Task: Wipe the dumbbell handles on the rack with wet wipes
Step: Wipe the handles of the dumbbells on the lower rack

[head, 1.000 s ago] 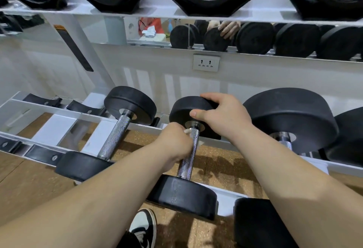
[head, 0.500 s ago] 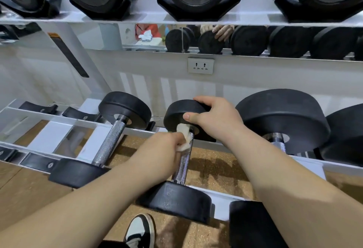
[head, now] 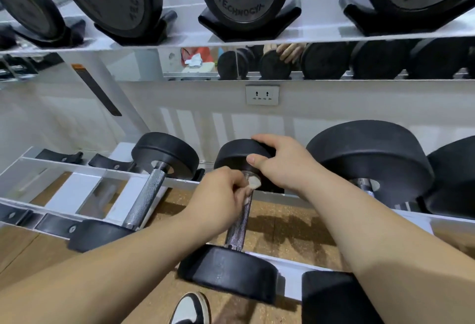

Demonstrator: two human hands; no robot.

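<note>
A small black dumbbell lies across the lower white rack, its knurled metal handle running away from me. My left hand holds a small white wet wipe wrapped round the far end of that handle. My right hand grips the top of the dumbbell's far head, thumb on its near face. A second dumbbell to the left has a bare handle. A larger dumbbell sits to the right.
The upper shelf carries several large black dumbbells in black cradles. A mirror strip and a wall socket sit behind the rack. Empty black cradles lie at the far left. My shoe stands on the cork-coloured floor below.
My left hand has slid with the wipe up the handle to the far head, and the wipe now shows past my fingers. My right hand stays on the far head.
</note>
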